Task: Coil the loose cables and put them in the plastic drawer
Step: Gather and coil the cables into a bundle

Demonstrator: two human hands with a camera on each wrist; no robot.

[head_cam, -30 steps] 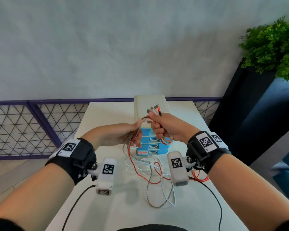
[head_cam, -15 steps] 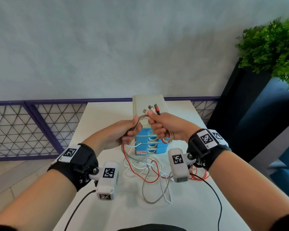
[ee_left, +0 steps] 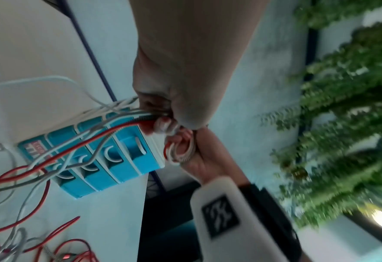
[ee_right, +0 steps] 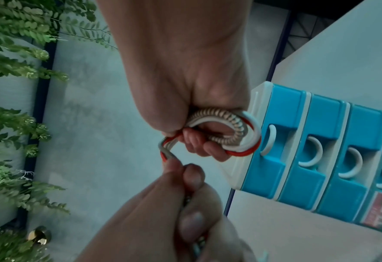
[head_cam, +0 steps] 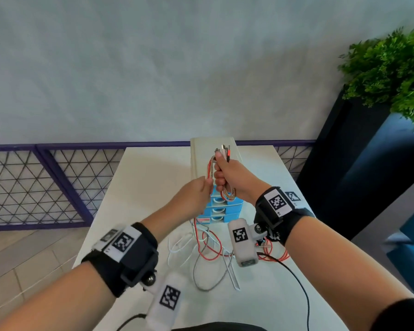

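Cables (head_cam: 221, 174): a red, a white and a spiral-wrapped grey one are bunched together and held in the air just above the drawer unit (head_cam: 221, 207). Right hand (head_cam: 234, 177) has its fingers (ee_right: 210, 147) curled through a small finished loop of the three cables; the plug ends (head_cam: 222, 149) stick up out of the top of the fist. Left hand (head_cam: 191, 199) sits just left of the right hand, nearly touching it, and pinches the same bundle between thumb and fingers (ee_right: 192, 174) where it leaves the loop. In the left wrist view the strands run out of that pinch and pass across the front of the drawer unit. From there the loose lengths (head_cam: 208, 254) drop to the table (head_cam: 148, 177) and lie in untidy red, white and grey loops on the near side of the drawer unit. One long grey loop reaches furthest toward the person.

Drawer unit is blue with white curved handles, several drawers stacked, all seen shut, with a red and white label on its lowest part. A pale flat box (head_cam: 201, 149) stands directly behind it. Beyond the table's far edge runs a purple mesh rail (head_cam: 46, 182). A green plant (head_cam: 390, 72) on a dark stand is well to the right of the drawer unit.
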